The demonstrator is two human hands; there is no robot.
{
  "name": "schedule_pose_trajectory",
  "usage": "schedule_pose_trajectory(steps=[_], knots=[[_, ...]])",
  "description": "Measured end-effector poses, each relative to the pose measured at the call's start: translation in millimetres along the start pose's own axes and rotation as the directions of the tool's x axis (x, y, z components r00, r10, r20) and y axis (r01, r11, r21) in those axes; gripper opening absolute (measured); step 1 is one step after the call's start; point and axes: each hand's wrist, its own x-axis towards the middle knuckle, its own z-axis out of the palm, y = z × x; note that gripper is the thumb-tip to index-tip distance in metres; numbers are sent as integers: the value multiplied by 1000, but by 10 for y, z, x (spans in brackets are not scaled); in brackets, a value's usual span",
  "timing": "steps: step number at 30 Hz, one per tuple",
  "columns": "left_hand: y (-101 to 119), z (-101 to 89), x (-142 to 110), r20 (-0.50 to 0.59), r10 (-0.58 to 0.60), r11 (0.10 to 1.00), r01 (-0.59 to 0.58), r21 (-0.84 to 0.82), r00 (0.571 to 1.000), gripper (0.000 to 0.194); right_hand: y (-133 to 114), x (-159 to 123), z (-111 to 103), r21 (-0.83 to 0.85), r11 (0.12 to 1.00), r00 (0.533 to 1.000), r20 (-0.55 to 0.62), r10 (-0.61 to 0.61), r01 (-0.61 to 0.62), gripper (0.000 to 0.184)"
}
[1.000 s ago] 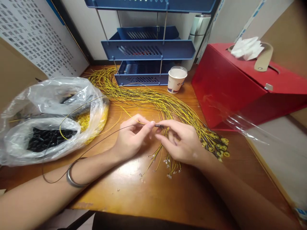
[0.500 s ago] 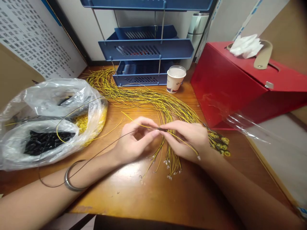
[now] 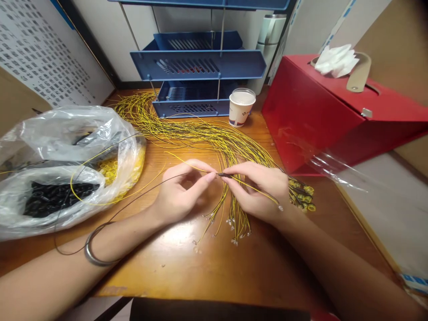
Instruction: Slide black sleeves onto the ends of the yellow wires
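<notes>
Over the middle of the table, my left hand point(image 3: 182, 189) pinches a thin yellow wire point(image 3: 175, 157) and a black wire point(image 3: 142, 191) between thumb and forefinger. Facing it, my right hand point(image 3: 262, 189) pinches a short black sleeve point(image 3: 224, 174) around the same wires. From the right hand the yellow and black pair runs down to a small clear tip point(image 3: 280, 207). Beneath and behind the hands lies a large bundle of yellow and black wires point(image 3: 200, 131). Several clear tips point(image 3: 230, 221) of that bundle rest on the table just below the hands.
At left, clear plastic bags point(image 3: 113, 120) hold black tubular pieces point(image 3: 56, 198) and yellow rings point(image 3: 125, 167). A paper cup point(image 3: 241, 108) stands before a blue tray rack point(image 3: 200, 64). A red box point(image 3: 310, 111) with tissue on top sits right. Yellow-ringed ends point(image 3: 306, 196) lie near it.
The hands have drawn slightly apart, and more of the black sleeve shows between them. The whole view has shifted a little, so everything sits slightly further left and higher.
</notes>
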Motion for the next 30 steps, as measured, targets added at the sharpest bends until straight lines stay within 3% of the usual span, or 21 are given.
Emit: schedule_pose_trajectory(steps=[11, 23, 30], knots=[[68, 36, -40, -78, -93, 995, 94, 13, 993, 16, -62, -5, 20, -31, 999, 1000, -3, 28, -28, 7], [63, -2, -35, -10, -42, 999, 42, 21, 999, 17, -86, -22, 6, 5, 997, 997, -4, 72, -72, 8], [68, 1, -18, -4, -71, 997, 71, 27, 997, 21, -60, -26, 14, 9, 998, 998, 25, 64, -64, 8]])
